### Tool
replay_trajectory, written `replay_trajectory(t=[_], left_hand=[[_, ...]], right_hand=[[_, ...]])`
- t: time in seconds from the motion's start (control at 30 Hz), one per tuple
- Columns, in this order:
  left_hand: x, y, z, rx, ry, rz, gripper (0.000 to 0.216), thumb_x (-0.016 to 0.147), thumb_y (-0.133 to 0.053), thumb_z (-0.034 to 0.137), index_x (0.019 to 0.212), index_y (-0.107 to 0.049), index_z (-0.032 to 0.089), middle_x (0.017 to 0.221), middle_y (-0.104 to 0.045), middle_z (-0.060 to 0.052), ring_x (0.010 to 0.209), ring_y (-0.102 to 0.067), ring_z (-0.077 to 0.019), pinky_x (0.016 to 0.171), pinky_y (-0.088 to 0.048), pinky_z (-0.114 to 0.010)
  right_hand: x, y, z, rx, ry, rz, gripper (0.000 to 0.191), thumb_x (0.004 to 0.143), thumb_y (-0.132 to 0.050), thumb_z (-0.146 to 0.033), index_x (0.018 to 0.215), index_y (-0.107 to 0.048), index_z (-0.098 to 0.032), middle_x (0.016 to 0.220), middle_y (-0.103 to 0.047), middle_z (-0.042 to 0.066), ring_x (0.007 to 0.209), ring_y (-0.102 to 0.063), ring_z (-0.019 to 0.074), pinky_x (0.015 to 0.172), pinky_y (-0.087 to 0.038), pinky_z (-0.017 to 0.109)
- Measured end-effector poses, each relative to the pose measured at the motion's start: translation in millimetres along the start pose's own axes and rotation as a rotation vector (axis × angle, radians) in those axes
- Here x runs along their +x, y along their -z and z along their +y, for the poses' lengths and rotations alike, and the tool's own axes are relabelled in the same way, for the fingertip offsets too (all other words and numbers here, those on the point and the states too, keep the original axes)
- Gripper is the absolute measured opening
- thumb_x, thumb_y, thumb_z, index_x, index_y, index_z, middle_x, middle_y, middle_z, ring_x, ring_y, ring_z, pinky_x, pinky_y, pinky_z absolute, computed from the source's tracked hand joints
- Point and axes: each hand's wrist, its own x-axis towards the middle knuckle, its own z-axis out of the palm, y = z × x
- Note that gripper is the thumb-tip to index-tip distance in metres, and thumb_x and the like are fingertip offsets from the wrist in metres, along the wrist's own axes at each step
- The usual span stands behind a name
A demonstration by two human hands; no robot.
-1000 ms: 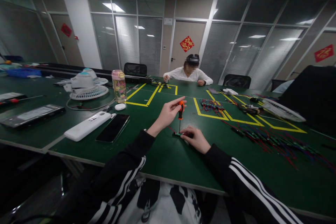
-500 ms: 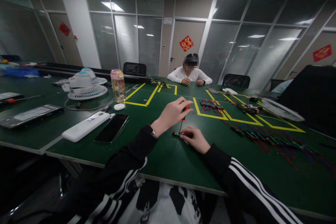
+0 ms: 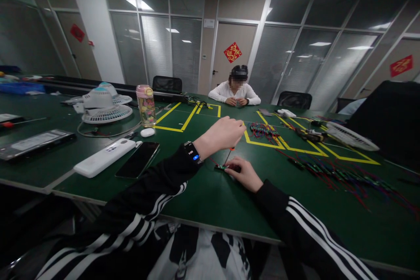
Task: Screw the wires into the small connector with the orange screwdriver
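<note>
My left hand (image 3: 222, 134) is closed in a fist around the orange handle of a small screwdriver (image 3: 227, 156), whose thin shaft slants down to a small circuit board (image 3: 222, 167) on the green table (image 3: 203, 192). Only the shaft and a bit of orange show below the fist. My right hand (image 3: 244, 174) lies on the table just right of the board, its fingertips pinching the board's edge and holding it down. A smartwatch sits on my left wrist.
A black phone (image 3: 137, 160), a white power bank (image 3: 100, 158), a white mouse (image 3: 147, 132), a pink bottle (image 3: 146, 106) and a white fan (image 3: 105, 106) lie to the left. Red and green wired boards (image 3: 341, 178) spread to the right. Another person (image 3: 235, 91) sits across the table.
My left hand rolled over the screwdriver handle, from a fingertip grip to a full fist, hiding the handle. The shaft tilted from upright to slanted. The right hand stayed put.
</note>
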Motion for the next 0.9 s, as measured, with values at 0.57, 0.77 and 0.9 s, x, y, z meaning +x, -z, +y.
replay_trajectory(t=[0.57, 0.77, 0.9], left_hand=[[-31, -17, 12, -0.752, 0.379, 0.343, 0.025, 0.083, -0.054, 0.033, 0.100, -0.065, 0.018, 0.092, -0.059, -0.005, 0.084, -0.058, -0.0154, 0.080, -0.046, -0.029], [-41, -20, 17, -1.021, 0.382, 0.356, 0.033, 0.088, -0.043, 0.020, 0.119, -0.055, 0.021, 0.108, -0.058, -0.007, 0.099, -0.056, -0.0155, 0.088, -0.045, -0.030], [-43, -26, 16, -0.980, 0.434, 0.441, 0.030, 0.083, -0.053, 0.025, 0.112, -0.060, 0.021, 0.098, -0.059, -0.005, 0.087, -0.057, -0.0141, 0.081, -0.048, -0.029]], right_hand=[[0, 0, -1, 0.006, 0.007, 0.009, 0.016, 0.077, -0.063, -0.025, 0.087, -0.070, -0.016, 0.072, -0.058, 0.002, 0.063, -0.052, 0.0129, 0.060, -0.041, 0.025], [-2, 0, 0, 0.019, 0.010, 0.015, 0.016, 0.077, -0.063, -0.025, 0.088, -0.070, -0.016, 0.073, -0.058, 0.003, 0.063, -0.053, 0.0130, 0.060, -0.042, 0.025], [-1, 0, 0, 0.021, 0.003, 0.006, 0.016, 0.077, -0.062, -0.026, 0.088, -0.070, -0.016, 0.074, -0.058, 0.003, 0.063, -0.054, 0.0130, 0.060, -0.043, 0.025]])
